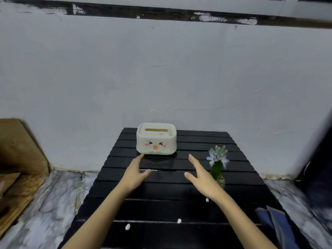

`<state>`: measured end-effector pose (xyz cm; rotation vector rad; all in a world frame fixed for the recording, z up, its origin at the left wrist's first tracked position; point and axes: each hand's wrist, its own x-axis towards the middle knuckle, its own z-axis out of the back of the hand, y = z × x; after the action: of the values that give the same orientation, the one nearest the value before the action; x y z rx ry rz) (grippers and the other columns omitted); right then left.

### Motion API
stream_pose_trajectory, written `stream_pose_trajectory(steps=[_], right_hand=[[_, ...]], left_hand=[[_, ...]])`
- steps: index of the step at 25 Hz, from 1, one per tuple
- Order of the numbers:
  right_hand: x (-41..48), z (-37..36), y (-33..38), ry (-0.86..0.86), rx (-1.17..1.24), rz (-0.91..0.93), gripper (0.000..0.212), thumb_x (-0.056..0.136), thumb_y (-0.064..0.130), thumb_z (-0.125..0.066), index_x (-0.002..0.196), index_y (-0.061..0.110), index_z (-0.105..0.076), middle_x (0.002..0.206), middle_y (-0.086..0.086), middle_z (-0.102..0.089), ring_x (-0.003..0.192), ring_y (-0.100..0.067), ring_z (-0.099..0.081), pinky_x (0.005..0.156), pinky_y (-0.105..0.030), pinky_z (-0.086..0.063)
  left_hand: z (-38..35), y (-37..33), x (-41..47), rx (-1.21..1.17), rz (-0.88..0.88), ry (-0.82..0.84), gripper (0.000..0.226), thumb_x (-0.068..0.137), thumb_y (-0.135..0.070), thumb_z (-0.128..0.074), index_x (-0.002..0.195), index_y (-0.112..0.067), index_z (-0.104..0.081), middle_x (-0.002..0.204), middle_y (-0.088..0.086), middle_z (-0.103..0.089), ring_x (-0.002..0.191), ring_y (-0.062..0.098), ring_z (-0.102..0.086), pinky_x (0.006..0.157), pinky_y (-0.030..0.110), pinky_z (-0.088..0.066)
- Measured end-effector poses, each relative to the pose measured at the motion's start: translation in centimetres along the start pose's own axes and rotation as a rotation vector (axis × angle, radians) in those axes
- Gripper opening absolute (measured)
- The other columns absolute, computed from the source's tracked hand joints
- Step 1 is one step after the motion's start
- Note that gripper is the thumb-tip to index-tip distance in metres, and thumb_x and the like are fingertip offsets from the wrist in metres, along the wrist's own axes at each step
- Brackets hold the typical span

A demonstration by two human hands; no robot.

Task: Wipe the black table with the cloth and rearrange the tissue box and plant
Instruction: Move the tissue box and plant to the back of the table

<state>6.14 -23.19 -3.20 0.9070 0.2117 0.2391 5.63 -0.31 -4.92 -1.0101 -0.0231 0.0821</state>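
Fingers of left hand (135, 174) and right hand (200, 174) reaching spread wide, empty, toward tissue box (156, 138); left fingertip nearing its corner.

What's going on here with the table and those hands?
A person is reaching both open hands toward the tissue box at the back of the black table. The left hand is close to its front corner; the right hand is short of it. Neither holds anything. The plant stands to the right, and a blue cloth lies at the table's right edge.
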Motion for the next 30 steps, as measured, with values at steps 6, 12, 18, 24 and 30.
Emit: stream_pose_trajectory(steps=[6, 12, 18, 24, 30], right_hand=[[-8.5, 0.3, -2.6, -0.062, -0.032, -0.042, 0.060, 0.093, 0.026, -0.048, 0.144, 0.027, -0.016, 0.153, 0.007, -0.022, 0.139, -0.012, -0.024, 0.110, -0.027, -0.023], [-8.0, 2.3, -5.1, -0.340, -0.081, -0.090, 0.058, 0.087, 0.013, -0.058, 0.138, 0.011, -0.031, 0.146, -0.009, -0.038, 0.132, -0.021, -0.037, 0.105, -0.029, -0.030], [-3.7, 1.7, -6.6, -0.273, -0.051, -0.191, 0.090, 0.076, 0.024, -0.073, 0.143, 0.008, -0.015, 0.149, -0.012, -0.028, 0.134, -0.026, -0.032, 0.109, -0.037, -0.030], [-0.8, 1.3, -6.1, -0.324, -0.043, -0.153, 0.068, 0.074, 0.012, -0.074, 0.130, 0.006, -0.036, 0.132, -0.014, -0.046, 0.120, -0.026, -0.046, 0.090, -0.024, -0.035], [6.3, 2.3, -3.4, -0.378, 0.011, -0.103, 0.067, 0.072, 0.011, -0.075, 0.128, 0.005, -0.039, 0.128, -0.016, -0.050, 0.116, -0.028, -0.049, 0.092, -0.030, -0.039]], left_hand=[[-1.3, -1.3, -3.8, -0.004, -0.064, 0.003, 0.064, 0.086, -0.018, -0.056, 0.143, -0.017, -0.025, 0.151, 0.006, -0.031, 0.139, 0.020, -0.029, 0.110, 0.031, -0.026], [-1.8, -1.1, -5.5, -0.021, -0.058, 0.020, 0.061, 0.087, -0.015, -0.055, 0.142, -0.016, -0.028, 0.150, 0.006, -0.032, 0.139, 0.020, -0.029, 0.112, 0.031, -0.024], [-1.4, -0.3, -5.2, -0.017, -0.019, 0.015, 0.060, 0.087, -0.013, -0.054, 0.141, -0.015, -0.028, 0.150, 0.007, -0.034, 0.138, 0.020, -0.031, 0.112, 0.032, -0.025], [-1.1, 0.1, -4.4, -0.012, -0.004, 0.003, 0.059, 0.089, -0.016, -0.052, 0.142, -0.016, -0.027, 0.151, 0.005, -0.031, 0.139, 0.020, -0.028, 0.113, 0.033, -0.024], [-0.8, 0.1, -2.5, 0.019, -0.024, -0.016, 0.058, 0.089, -0.017, -0.052, 0.142, -0.017, -0.027, 0.151, 0.003, -0.032, 0.138, 0.018, -0.030, 0.112, 0.030, -0.024]])
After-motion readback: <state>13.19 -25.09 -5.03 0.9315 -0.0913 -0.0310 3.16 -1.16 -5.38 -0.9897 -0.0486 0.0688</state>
